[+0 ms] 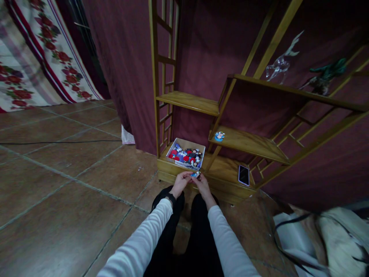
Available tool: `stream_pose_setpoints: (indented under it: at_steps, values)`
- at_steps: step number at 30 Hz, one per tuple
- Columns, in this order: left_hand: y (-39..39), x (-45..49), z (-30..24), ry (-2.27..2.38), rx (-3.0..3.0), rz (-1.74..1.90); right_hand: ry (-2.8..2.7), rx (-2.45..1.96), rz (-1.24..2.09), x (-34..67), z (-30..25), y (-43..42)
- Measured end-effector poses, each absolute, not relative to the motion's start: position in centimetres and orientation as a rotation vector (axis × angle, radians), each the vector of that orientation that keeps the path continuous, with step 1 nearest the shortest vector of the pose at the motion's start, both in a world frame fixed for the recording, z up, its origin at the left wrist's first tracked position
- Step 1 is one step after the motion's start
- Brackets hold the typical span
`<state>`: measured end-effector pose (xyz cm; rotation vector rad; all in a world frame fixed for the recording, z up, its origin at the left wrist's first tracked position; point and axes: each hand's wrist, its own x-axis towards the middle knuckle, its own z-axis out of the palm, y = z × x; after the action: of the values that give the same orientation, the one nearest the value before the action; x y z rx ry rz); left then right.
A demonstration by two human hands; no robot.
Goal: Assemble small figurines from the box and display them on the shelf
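My left hand (181, 182) and my right hand (203, 184) meet just in front of the wooden shelf unit (190, 101), fingers pinched together on a small blue and white figurine (196, 175) held between them. Right behind the hands, a white box (187, 154) full of small red, blue and black figurines rests on the bottom shelf. Another small blue figurine (219, 135) stands alone on the middle shelf to the right. White sleeves cover both forearms, and a dark band circles my left wrist.
A phone (243, 175) lies on the bottom shelf at the right. A clear glass animal (281, 63) and a green ornament (327, 75) stand on the upper shelf. Dark red cloth hangs behind; brown floor tiles lie left; a pale bag (317, 238) sits at lower right.
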<state>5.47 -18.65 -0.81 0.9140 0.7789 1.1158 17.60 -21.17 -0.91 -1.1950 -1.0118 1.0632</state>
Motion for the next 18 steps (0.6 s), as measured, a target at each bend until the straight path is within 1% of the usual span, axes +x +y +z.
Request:
stream_pose_setpoints:
  at_steps: [5,12,18]
  values:
    - [-18.65,5.35,-0.59,0.756,0.943,1.122,-0.967,-1.131,1.128,17.75,-1.31,-20.93]
    - [-19.00,5.11,0.14,0.727,0.943,1.108,-0.945,-1.042,1.075,17.78,-1.06,-20.96]
    - [-18.69,5.15,-0.46,0.741,0.868,1.127,-0.953,-1.091,1.037,17.53,-0.99,-21.00]
